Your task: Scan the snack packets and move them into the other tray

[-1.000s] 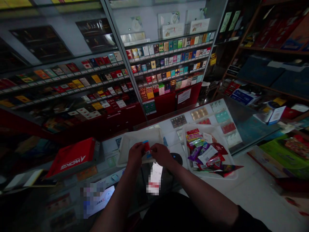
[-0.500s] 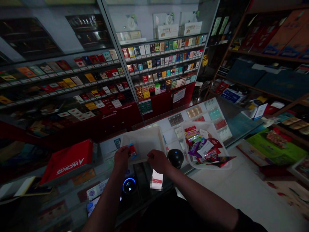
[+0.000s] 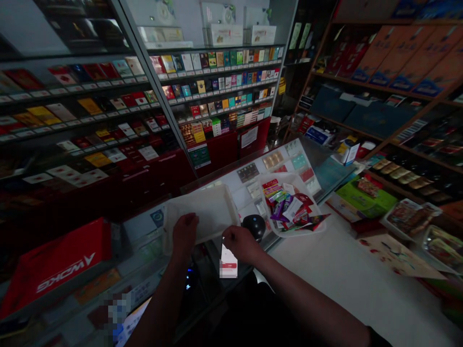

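My left hand (image 3: 185,233) hangs over the left front part of a white plastic bin (image 3: 213,205) on the glass counter. Its fingers are curled inward, and anything they hold is hidden. By the bin's front right corner, my right hand (image 3: 240,242) is closed, with thumb and fingers drawn together; I cannot make out anything in it. A lit phone (image 3: 228,262) with a white and red screen lies just below that hand. To the right, a second white tub (image 3: 321,226) holds several colourful snack packets (image 3: 284,208). Between the two containers sits a round black device (image 3: 254,227).
A red box (image 3: 65,267) stands on the counter at left. Another lit screen (image 3: 133,320) and a small display with blue lights (image 3: 188,279) are near my left forearm. Cigarette packs (image 3: 217,86) fill the back shelves. Packaged food trays (image 3: 414,217) are at right.
The view has turned right. The red and blue packet that was in my left hand no longer shows. My right hand is now nearer the phone, partly covering its top.
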Available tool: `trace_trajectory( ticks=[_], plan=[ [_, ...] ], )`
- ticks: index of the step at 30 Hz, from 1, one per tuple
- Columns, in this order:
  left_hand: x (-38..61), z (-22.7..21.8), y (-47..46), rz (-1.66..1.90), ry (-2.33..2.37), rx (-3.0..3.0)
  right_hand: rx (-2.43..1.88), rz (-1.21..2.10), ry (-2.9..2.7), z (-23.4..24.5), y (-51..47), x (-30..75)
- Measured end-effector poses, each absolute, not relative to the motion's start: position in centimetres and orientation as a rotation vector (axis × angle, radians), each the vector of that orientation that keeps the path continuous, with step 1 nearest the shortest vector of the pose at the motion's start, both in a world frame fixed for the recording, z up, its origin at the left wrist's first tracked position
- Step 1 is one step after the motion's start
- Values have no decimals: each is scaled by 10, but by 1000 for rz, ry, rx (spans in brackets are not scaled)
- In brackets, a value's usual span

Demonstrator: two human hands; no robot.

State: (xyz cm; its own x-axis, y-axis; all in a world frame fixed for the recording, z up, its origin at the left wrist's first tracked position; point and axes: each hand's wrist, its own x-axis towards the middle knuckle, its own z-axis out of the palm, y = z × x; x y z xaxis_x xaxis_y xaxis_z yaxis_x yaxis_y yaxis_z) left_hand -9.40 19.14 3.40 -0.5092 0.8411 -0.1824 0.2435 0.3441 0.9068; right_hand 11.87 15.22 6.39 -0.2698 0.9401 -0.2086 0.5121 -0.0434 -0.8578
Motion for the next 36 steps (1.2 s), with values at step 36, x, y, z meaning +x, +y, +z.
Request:
trace_trajectory(
  ticks=[36],
  plan=[
    [236, 38, 281, 85, 1729, 1840, -2071, 557, -2049, 27, 286, 393]
  ],
)
